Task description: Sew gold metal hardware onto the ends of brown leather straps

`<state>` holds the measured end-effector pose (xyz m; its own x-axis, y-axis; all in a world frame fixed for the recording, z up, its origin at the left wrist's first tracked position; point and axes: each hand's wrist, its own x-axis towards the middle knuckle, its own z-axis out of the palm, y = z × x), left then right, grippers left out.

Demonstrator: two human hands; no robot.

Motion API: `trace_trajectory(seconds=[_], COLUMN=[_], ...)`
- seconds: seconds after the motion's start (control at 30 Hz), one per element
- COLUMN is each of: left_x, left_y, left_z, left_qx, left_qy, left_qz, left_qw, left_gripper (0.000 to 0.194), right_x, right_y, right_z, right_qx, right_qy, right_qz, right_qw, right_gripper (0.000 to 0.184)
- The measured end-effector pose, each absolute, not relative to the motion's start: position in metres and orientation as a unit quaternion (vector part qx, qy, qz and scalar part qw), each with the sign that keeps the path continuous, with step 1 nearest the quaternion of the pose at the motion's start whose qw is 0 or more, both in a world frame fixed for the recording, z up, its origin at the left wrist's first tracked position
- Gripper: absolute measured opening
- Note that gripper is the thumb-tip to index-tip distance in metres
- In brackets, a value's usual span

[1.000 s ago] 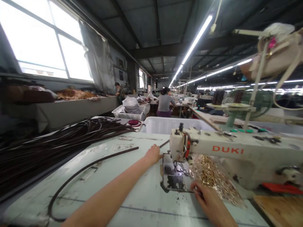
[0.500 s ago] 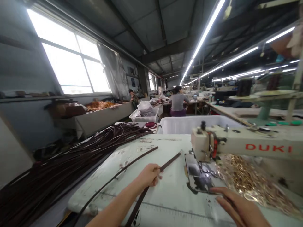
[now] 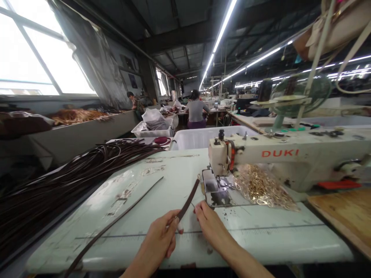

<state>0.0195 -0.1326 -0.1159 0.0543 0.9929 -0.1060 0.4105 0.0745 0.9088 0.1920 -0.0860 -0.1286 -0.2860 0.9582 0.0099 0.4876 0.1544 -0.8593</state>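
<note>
My left hand [image 3: 162,236] is closed around a dark brown strap [image 3: 189,199], whose far end points up toward the sewing machine. At that end sits a small metal fitting [image 3: 198,176]. Just right of the strap, my right hand [image 3: 209,222] has its thumb and fingers pinched together; a thin sliver shows at the fingertips, too small to name. Beyond it stands the sewing machine [image 3: 222,158], its metal plate [image 3: 217,193] close to the strap's tip. Another dark strap [image 3: 121,216] lies along the table [image 3: 174,162] to the left.
A heap of dark straps [image 3: 87,166] covers the left side. A clear bag of gold metal fittings [image 3: 256,185] lies under the machine arm. Behind the table stands a white bin [image 3: 199,135]. Two people sit farther back, and a wooden board [image 3: 344,216] lies at the right.
My right hand has moved left from beside the machine plate to the strap and is now pinched. My left hand has tilted the strap more upright. The view has turned right.
</note>
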Motion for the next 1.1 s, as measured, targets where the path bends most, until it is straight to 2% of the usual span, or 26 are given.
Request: trace_trajectory(seconds=[0.27,0.47,0.73,1.1], left_x=[0.026,0.034,0.04,0.047], left_y=[-0.14,-0.145,-0.148,-0.152], left_z=[-0.118,-0.113,-0.107,-0.107], left_qx=[0.591,0.587,0.586,0.577], left_qy=[0.585,0.591,0.588,0.613], left_qz=[0.341,0.34,0.345,0.344], left_qw=[0.439,0.436,0.438,0.417], left_gripper=[0.051,0.055,0.055,0.056], right_x=[0.189,0.194,0.197,0.201], right_y=[-0.101,-0.102,-0.098,-0.097], right_z=[-0.126,-0.128,-0.135,-0.131], right_qx=[-0.482,-0.494,-0.457,-0.42], right_qy=[-0.728,-0.722,-0.729,-0.746], right_qz=[0.351,0.348,0.325,0.312], right_qw=[0.339,0.337,0.393,0.412], right_gripper=[0.018,0.017,0.013,0.009])
